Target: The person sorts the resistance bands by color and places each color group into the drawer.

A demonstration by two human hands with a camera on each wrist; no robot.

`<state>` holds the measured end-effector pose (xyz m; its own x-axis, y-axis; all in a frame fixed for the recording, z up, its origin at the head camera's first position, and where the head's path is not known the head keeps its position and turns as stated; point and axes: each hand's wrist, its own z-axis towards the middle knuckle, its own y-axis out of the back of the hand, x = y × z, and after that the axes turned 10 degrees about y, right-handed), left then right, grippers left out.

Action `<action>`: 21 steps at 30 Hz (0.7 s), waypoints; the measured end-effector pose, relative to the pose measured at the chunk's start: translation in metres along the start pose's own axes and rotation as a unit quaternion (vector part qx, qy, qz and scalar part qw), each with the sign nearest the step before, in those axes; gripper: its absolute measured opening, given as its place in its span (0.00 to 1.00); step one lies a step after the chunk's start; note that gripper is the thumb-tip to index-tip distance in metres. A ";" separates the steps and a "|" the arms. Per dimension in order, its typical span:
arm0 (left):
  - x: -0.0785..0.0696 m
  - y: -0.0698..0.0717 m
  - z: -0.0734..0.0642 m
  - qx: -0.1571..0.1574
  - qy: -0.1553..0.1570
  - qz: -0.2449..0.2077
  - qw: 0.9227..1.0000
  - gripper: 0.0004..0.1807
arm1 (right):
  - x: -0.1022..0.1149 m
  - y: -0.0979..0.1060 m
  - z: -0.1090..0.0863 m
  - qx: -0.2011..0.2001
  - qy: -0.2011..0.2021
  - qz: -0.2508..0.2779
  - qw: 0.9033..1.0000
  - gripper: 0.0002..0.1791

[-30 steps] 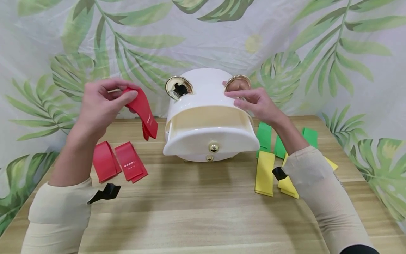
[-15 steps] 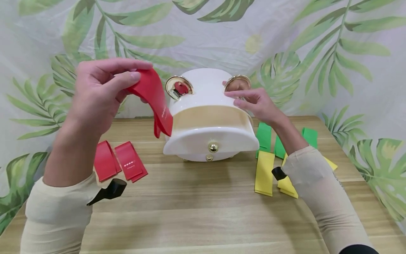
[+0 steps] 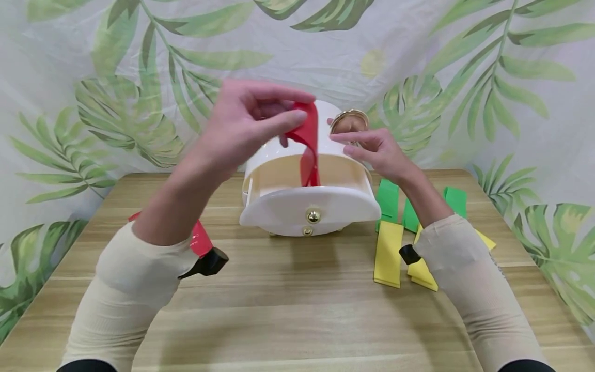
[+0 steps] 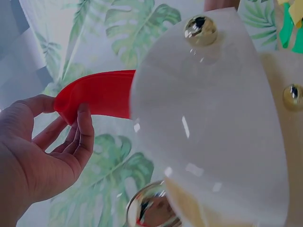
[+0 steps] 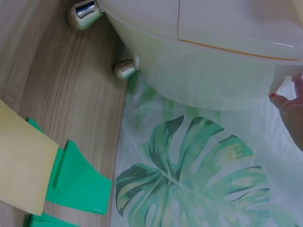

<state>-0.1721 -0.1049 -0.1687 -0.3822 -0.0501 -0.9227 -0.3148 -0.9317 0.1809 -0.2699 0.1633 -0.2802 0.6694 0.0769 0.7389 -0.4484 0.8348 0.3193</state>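
Note:
My left hand pinches a folded red resistance band between thumb and fingers. The band's lower end hangs down behind the front of a pulled-out drawer in a white storage box. In the left wrist view, the white drawer front hides the far end of the band. My right hand rests against the box's upper right side, index finger extended beside a gold round ear. Only its fingertips and part of the hand show at the right wrist view's edge.
Another red band lies on the wooden table, partly covered by my left forearm. Right of the box are several green bands and yellow bands, some under my right forearm. A leaf-patterned cloth hangs behind.
My left hand has carried the red band up and rightward from the left side to over the drawer, now hiding the left gold ear. The right hand has stayed in place.

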 end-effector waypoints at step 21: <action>0.025 -0.021 0.005 0.080 0.130 0.157 0.976 0.12 | -0.003 0.001 -0.001 0.007 0.017 0.000 1.000 0.16</action>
<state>-0.1793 -0.0845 -0.1939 -0.2547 -0.4328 -0.8647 -0.3564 -0.7893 0.5000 -0.2717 0.1640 -0.2827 0.6892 0.0963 0.7182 -0.4570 0.8269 0.3277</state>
